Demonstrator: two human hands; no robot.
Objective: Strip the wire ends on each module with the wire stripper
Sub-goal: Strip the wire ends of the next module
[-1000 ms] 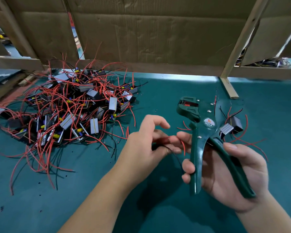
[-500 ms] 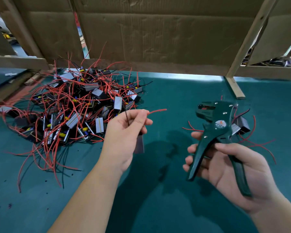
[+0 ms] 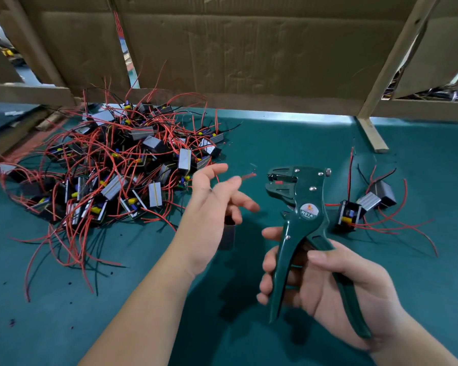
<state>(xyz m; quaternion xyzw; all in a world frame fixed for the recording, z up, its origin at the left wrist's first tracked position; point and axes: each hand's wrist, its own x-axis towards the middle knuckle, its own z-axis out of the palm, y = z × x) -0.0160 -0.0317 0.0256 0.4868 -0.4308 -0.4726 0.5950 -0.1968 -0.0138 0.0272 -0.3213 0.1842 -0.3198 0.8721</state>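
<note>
Stripper (image 3: 306, 207) — gripped by right hand (image 3: 328, 281).

round label "W01A" on wire stripper (image 3: 306, 210) (rest blurred)

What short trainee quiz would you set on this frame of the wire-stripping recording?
1. True or false: the right hand grips the dark green wire stripper by its handles.
2. Pick one. The heap of black modules with red wires lies: A) to the left of the stripper, on the teal mat; B) to its right, in a tray; C) inside a box.
3. Fill in: the panels behind the heap are brown ____.

Key: 1 true; 2 A; 3 cardboard.
</note>
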